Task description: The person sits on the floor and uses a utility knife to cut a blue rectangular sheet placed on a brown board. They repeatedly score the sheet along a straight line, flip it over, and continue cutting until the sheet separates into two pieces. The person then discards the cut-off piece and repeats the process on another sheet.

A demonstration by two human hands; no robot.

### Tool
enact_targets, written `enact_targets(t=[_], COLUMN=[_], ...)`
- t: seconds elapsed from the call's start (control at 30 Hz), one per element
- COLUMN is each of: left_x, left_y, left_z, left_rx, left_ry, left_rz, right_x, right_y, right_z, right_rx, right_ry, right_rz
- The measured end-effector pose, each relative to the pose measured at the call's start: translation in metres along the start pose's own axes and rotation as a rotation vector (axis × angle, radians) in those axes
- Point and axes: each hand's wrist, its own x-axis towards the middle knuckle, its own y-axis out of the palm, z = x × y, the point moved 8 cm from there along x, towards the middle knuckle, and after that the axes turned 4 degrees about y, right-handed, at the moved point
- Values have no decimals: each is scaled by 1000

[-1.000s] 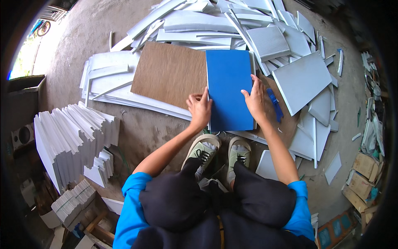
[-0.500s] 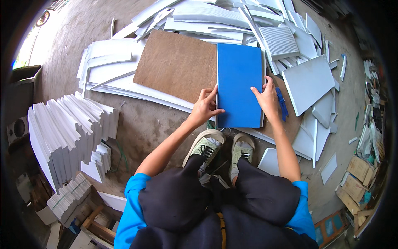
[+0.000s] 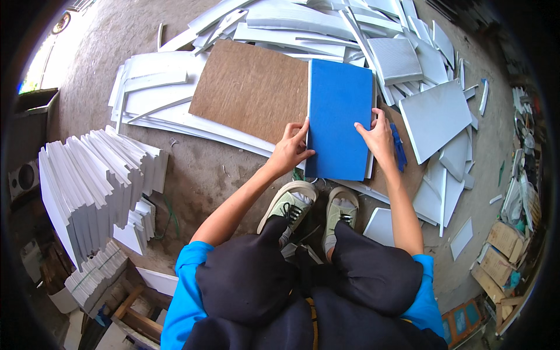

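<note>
A rectangular blue board (image 3: 340,119) lies in front of my feet, with white edging showing along its sides. My left hand (image 3: 291,149) grips its left edge, fingers along the side and thumb at the face. On the opposite edge my right hand (image 3: 378,135) is closed, its thumb over the blue face and fingers at the side. Under the blue board, a brown sheet (image 3: 251,90) reaches out to the left, on top of white panels (image 3: 154,99). Beside my right hand lies a blue object (image 3: 399,147) that I cannot make out.
White strips and offcuts (image 3: 297,20) heap up at the far side. A pale panel (image 3: 437,121) leans over more pieces at the right. Stacked white boards (image 3: 96,186) stand at the left. My shoes (image 3: 289,207) are close to the near edge. Cardboard (image 3: 504,240) lies at the far right.
The view has turned very slightly. Both hands keep their hold on the blue board's edges, with no clear movement of the board against the brown sheet.
</note>
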Motion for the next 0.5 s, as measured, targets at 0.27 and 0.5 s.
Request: enact_targets(t=[0.27,0.5], left_x=[-1,-1], left_y=[2,4], left_z=[-2,-4], left_rx=[69,11], left_ry=[21,29], left_rz=[1,-4], right_x=[-1,-3], right_y=[-1,-4], right_z=[2,6], right_rx=[9,13], right_ry=[19,30], right_rz=[32,48])
